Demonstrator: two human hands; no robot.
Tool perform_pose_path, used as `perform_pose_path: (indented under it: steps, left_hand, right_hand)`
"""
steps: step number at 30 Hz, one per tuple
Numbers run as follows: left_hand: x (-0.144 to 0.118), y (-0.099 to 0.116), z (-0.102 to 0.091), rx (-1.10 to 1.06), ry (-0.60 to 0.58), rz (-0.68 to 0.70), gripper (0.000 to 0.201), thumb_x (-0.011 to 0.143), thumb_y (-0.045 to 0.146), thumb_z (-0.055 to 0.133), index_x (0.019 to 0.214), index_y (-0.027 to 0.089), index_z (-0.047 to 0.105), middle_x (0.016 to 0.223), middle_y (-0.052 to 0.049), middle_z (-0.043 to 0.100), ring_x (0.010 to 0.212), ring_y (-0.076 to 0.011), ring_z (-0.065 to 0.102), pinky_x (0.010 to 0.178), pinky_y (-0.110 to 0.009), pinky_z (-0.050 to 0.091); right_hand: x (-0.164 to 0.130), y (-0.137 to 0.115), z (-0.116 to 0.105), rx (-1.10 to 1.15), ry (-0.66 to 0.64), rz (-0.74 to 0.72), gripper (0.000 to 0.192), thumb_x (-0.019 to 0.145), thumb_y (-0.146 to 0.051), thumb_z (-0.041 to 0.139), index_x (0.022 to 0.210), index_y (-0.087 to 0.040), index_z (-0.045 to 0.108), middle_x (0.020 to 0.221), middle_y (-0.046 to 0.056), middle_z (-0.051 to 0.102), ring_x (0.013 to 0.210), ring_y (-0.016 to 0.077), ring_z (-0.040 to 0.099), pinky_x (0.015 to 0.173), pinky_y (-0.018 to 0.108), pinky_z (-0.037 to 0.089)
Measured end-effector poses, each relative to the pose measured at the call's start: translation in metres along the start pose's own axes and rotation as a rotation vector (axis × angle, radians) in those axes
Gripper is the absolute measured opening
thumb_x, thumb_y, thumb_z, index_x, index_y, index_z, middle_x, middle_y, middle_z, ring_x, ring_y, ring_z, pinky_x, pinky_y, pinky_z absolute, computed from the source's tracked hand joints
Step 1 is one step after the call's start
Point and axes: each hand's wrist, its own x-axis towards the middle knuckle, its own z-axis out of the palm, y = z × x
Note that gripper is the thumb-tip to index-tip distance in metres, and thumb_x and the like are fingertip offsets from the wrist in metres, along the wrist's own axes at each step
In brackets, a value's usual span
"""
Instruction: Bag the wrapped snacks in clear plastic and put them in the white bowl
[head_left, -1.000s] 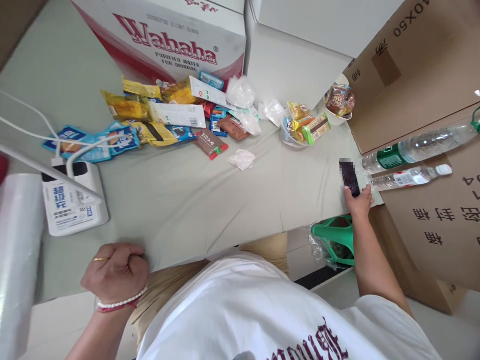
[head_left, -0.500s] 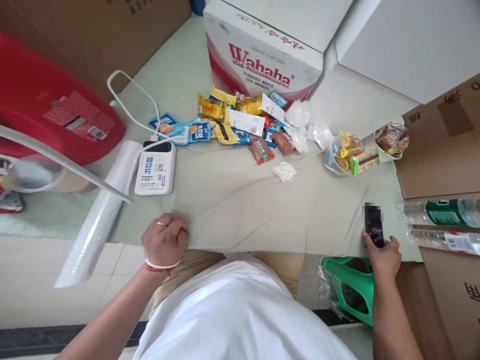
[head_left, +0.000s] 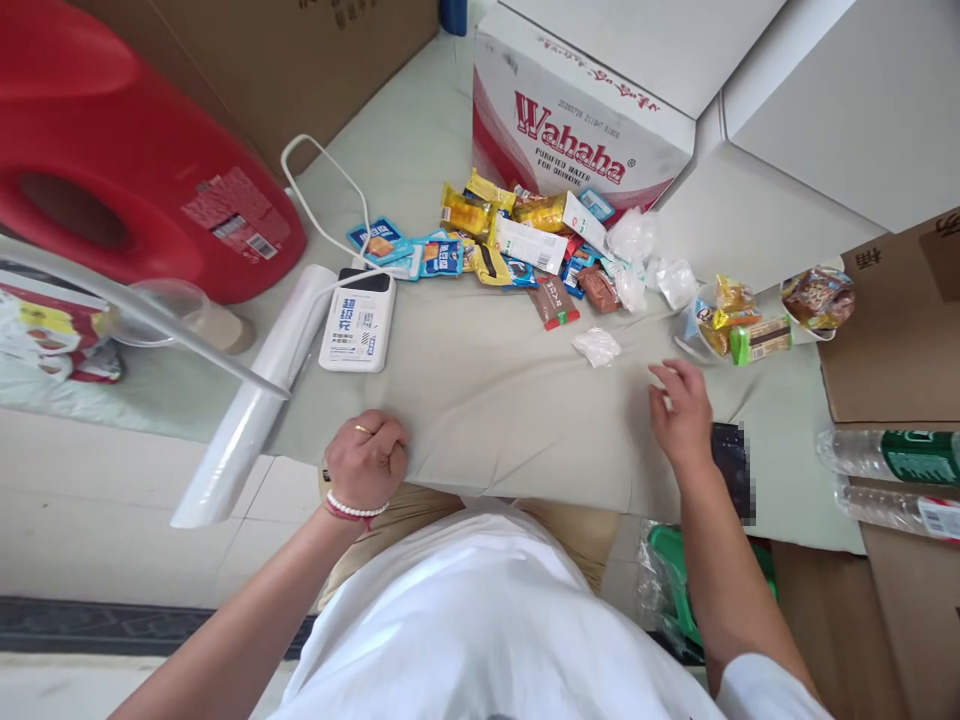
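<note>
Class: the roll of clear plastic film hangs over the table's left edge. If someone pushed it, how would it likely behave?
The roll of film is a smooth cylinder, so it would probably roll. It overhangs the table edge, so a nudge may tip it off. Its glossy surface looks slippery.

Bright, even daylight fills the scene, with only soft, faint shadows under the hands and the snack packets [head_left: 525,240]. The wide lens bends straight lines near the edges, such as the floor tiles and the cardboard boxes [head_left: 892,330]. A pixelated patch covers part of the phone [head_left: 733,460]; the rest is fairly sharp.
</note>
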Motion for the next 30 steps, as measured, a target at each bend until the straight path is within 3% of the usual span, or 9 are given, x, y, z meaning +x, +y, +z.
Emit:
perform_pose_path:
  steps: [2, 6, 8, 10, 14, 17, 20, 24, 30]
  left_hand:
    - [0.001, 0.002, -0.006, -0.084, -0.031, -0.049, 0.018, 0.072, 0.012, 0.052, 0.060, 0.023, 0.061, 0.071, -0.004, 0.065, 0.065, -0.0179, 0.057, 0.066, -0.032, 0.045]
    - [0.004, 0.018, -0.023, -0.326, -0.029, -0.247, 0.017, 0.081, 0.015, 0.053, 0.072, 0.021, 0.066, 0.086, -0.005, 0.068, 0.077, -0.0176, 0.062, 0.073, -0.032, 0.051]
    - [0.008, 0.036, -0.028, -0.501, -0.052, -0.341, 0.011, 0.086, 0.020, 0.057, 0.081, 0.021, 0.066, 0.090, -0.005, 0.066, 0.080, -0.0177, 0.061, 0.074, -0.032, 0.051]
    - [0.016, 0.061, -0.025, -0.764, -0.195, -0.398, 0.010, 0.090, 0.029, 0.060, 0.088, 0.021, 0.066, 0.089, -0.005, 0.065, 0.081, -0.0176, 0.061, 0.071, -0.030, 0.051]
    - [0.039, 0.111, 0.005, -1.011, -0.515, -0.465, 0.025, 0.089, 0.045, 0.066, 0.093, 0.020, 0.066, 0.092, -0.005, 0.067, 0.083, -0.0177, 0.063, 0.069, -0.029, 0.049]
    - [0.052, 0.136, 0.030, -1.094, -0.596, -0.436, 0.033, 0.083, 0.051, 0.072, 0.092, 0.019, 0.067, 0.098, -0.006, 0.067, 0.087, -0.0183, 0.063, 0.072, -0.029, 0.048]
    - [0.057, 0.145, 0.042, -1.154, -0.624, -0.457, 0.036, 0.084, 0.053, 0.071, 0.079, 0.019, 0.063, 0.081, -0.002, 0.062, 0.078, -0.0159, 0.057, 0.070, -0.028, 0.044]
    - [0.051, 0.146, 0.043, -1.362, -0.744, -0.613, 0.042, 0.083, 0.058, 0.072, 0.077, 0.018, 0.060, 0.071, 0.001, 0.059, 0.067, -0.0126, 0.052, 0.066, -0.027, 0.042]
    - [0.045, 0.145, 0.037, -1.313, -0.708, -0.605, 0.045, 0.087, 0.061, 0.068, 0.078, 0.017, 0.064, 0.071, -0.001, 0.062, 0.067, -0.0130, 0.053, 0.065, -0.028, 0.042]
  right_hand:
    - [0.037, -0.012, 0.028, 0.015, -0.094, -0.041, 0.041, 0.095, -0.036, 0.050, 0.128, -0.022, 0.071, 0.144, 0.014, 0.057, 0.113, 0.0263, 0.062, 0.092, 0.040, 0.054]
    - [0.066, -0.033, 0.054, 0.097, -0.228, 0.003, 0.024, 0.089, -0.033, 0.057, 0.098, -0.020, 0.075, 0.103, 0.010, 0.070, 0.086, 0.0214, 0.060, 0.082, 0.035, 0.050]
    - [0.053, -0.050, 0.052, 0.261, -0.205, 0.103, 0.020, 0.089, -0.037, 0.062, 0.090, -0.020, 0.072, 0.085, 0.005, 0.067, 0.074, 0.0180, 0.056, 0.075, 0.032, 0.047]
    - [0.026, -0.072, 0.047, 0.484, -0.184, 0.258, 0.022, 0.088, -0.043, 0.067, 0.090, -0.020, 0.069, 0.076, 0.000, 0.062, 0.065, 0.0146, 0.050, 0.066, 0.028, 0.043]
    - [-0.038, -0.117, 0.043, 0.787, -0.191, 0.443, 0.027, 0.088, -0.047, 0.072, 0.088, -0.021, 0.065, 0.070, -0.003, 0.057, 0.062, 0.0123, 0.045, 0.060, 0.026, 0.038]
    - [-0.070, -0.133, 0.044, 0.830, -0.241, 0.440, 0.026, 0.090, -0.046, 0.070, 0.089, -0.021, 0.066, 0.076, -0.001, 0.061, 0.066, 0.0128, 0.049, 0.063, 0.026, 0.040]
    - [-0.082, -0.132, 0.043, 0.833, -0.294, 0.448, 0.025, 0.092, -0.046, 0.069, 0.087, -0.022, 0.066, 0.074, -0.002, 0.059, 0.065, 0.0126, 0.047, 0.061, 0.026, 0.038]
    - [-0.082, -0.122, 0.037, 0.964, -0.351, 0.487, 0.027, 0.091, -0.049, 0.069, 0.086, -0.023, 0.062, 0.072, -0.003, 0.054, 0.062, 0.0127, 0.044, 0.058, 0.026, 0.037]
    - [-0.077, -0.127, 0.032, 0.762, -0.226, 0.195, 0.020, 0.087, -0.037, 0.077, 0.102, -0.027, 0.069, 0.095, 0.002, 0.063, 0.073, 0.0155, 0.052, 0.070, 0.031, 0.046]
